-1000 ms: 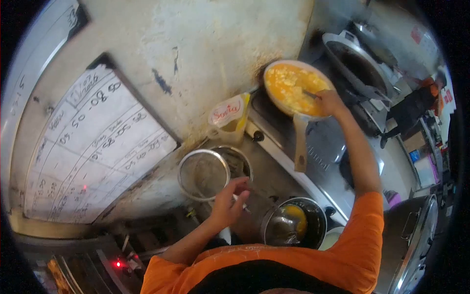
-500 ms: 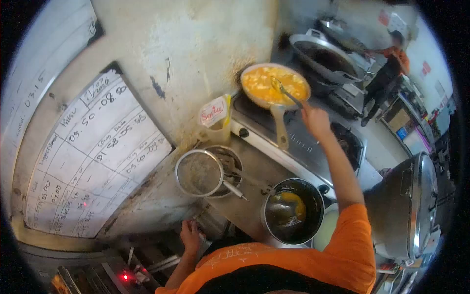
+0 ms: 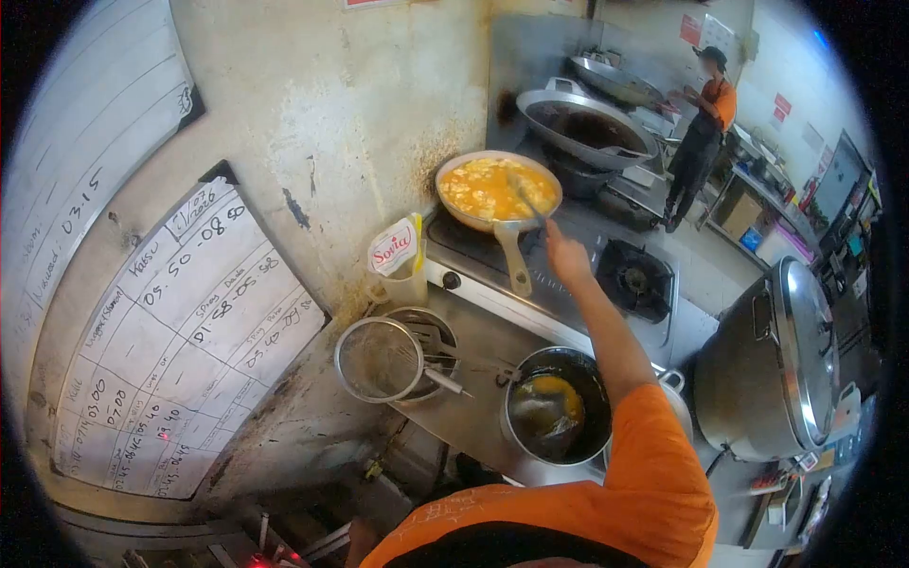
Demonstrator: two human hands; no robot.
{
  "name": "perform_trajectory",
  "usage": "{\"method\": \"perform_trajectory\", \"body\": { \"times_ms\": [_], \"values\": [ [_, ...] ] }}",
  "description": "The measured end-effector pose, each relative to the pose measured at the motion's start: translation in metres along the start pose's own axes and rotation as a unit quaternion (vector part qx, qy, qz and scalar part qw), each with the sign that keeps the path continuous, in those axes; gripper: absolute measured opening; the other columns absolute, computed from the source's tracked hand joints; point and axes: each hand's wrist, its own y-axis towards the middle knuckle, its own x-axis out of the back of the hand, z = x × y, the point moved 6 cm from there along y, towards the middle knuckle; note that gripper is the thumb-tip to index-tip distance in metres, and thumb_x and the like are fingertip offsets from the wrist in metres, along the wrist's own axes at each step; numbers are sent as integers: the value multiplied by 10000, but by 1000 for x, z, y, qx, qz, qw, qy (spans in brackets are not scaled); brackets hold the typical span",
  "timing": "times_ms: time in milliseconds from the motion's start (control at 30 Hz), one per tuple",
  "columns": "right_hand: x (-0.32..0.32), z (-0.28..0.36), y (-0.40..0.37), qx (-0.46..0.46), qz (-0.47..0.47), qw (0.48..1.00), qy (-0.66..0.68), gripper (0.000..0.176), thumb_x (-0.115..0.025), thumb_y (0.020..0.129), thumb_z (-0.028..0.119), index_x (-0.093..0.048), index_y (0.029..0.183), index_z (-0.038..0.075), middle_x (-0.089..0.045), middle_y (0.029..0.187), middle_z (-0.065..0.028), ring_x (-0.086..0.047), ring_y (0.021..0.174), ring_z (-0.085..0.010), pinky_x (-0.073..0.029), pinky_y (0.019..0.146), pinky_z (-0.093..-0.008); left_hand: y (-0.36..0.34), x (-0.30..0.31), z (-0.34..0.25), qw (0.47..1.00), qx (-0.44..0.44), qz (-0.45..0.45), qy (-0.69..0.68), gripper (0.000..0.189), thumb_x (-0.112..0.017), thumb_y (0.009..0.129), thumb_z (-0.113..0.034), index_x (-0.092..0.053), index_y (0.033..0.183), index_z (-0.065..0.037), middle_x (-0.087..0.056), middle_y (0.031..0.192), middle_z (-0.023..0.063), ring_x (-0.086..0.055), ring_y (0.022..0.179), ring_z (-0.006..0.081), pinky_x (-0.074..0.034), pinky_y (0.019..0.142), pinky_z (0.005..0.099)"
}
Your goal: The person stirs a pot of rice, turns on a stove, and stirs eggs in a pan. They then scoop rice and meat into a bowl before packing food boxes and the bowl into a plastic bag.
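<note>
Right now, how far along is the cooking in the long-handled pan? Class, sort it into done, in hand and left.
Done: the yellow mixture is in the pan, with pale lumps formed.
In hand: the right hand holds a utensil in it.
Left: probably more cooking, since liquid shows between lumps. Flame: hidden.

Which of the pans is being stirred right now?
The pale-handled frying pan of orange-yellow food: it alone has the utensil held by the right hand in it.
</note>
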Motion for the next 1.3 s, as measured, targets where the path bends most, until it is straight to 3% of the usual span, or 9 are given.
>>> {"method": "perform_trajectory", "body": {
  "times_ms": [267, 400, 567, 733, 900, 1000, 1133, 1233, 1300],
  "values": [
    [-12, -1, -13, -32, -102, 979, 175, 351, -477, 854, 180, -451, 1195, 98, -598, 773, -216, -587, 689, -372, -464, 630, -453, 18, -8, -34, 932, -273, -165, 174, 347, -524, 811, -282, -570, 1035, -20, -575, 964, 216, -563, 920, 329, -471, 751, 409],
    [2, -7, -34, -261, 9, 779, 571, 297, -471, 873, 213, -509, 1106, 33, -533, 600, -84, -486, 480, -189, -387, 472, -316, 0, -8, -31, 840, -433, -212, 248, 353, -530, 808, -282, -570, 1028, -9, -575, 962, 218, -565, 916, 327, -474, 750, 405],
    [78, -7, -109, -231, 79, 629, 738, 261, -394, 900, 234, -540, 936, 21, -421, 526, -2, -329, 430, -80, -275, 413, -232, 30, -3, -34, 946, -233, 33, 225, 364, -510, 824, -260, -552, 1050, 23, -576, 996, 206, -562, 939, 326, -474, 768, 415],
    [148, -26, -257, -279, 136, 789, 530, 283, -399, 896, 260, -552, 820, 35, -423, 505, 25, -365, 434, -71, -275, 425, -206, 72, -13, -13, 936, 146, 288, 138, 403, -539, 807, -247, -520, 1109, 18, -562, 1065, 192, -553, 978, 323, -466, 790, 428],
    [150, -9, -364, -333, 187, 847, 370, 284, -464, 873, 255, -588, 887, 0, -565, 675, -63, -530, 589, -127, -435, 561, -256, 74, -4, -59, 765, -295, 243, 519, 446, -570, 773, -290, -513, 1151, -59, -505, 1181, 171, -548, 981, 325, -456, 810, 425],
    [129, 8, -395, -376, 179, 811, 411, 324, -473, 874, 283, -586, 929, -16, -593, 757, -94, -573, 668, -145, -460, 621, -289, 63, 17, -94, 793, -541, -8, 280, 377, -575, 774, -263, -551, 1097, -71, -547, 1089, 197, -561, 934, 324, -463, 772, 445],
    [135, -15, -445, -327, 114, 855, 386, 355, -537, 852, 278, -535, 1050, -17, -613, 860, -116, -598, 728, -223, -470, 698, -336, 42, 22, -157, 872, -340, 110, 335, 340, -576, 776, -233, -566, 1062, -49, -571, 1019, 214, -572, 890, 323, -476, 750, 447],
    [181, -58, -505, -446, -143, 868, 167, 522, -598, 812, 309, -433, 1172, -30, -576, 1020, -182, -573, 884, -271, -456, 774, -346, 52, 4, -172, 955, -231, 187, 17, 291, -549, 803, -249, -589, 984, -25, -598, 958, 191, -583, 869, 310, -484, 704, 429],
    [163, -82, -559, -476, -249, 838, 93, 736, -614, 793, 377, -270, 1283, -52, -460, 1183, -235, -490, 1052, -298, -407, 873, -368, 40, -20, -197, 712, -409, 144, 552, 295, -509, 836, -263, -579, 973, -12, -605, 952, 178, -590, 851, 300, -491, 670, 412]
  ]
}}
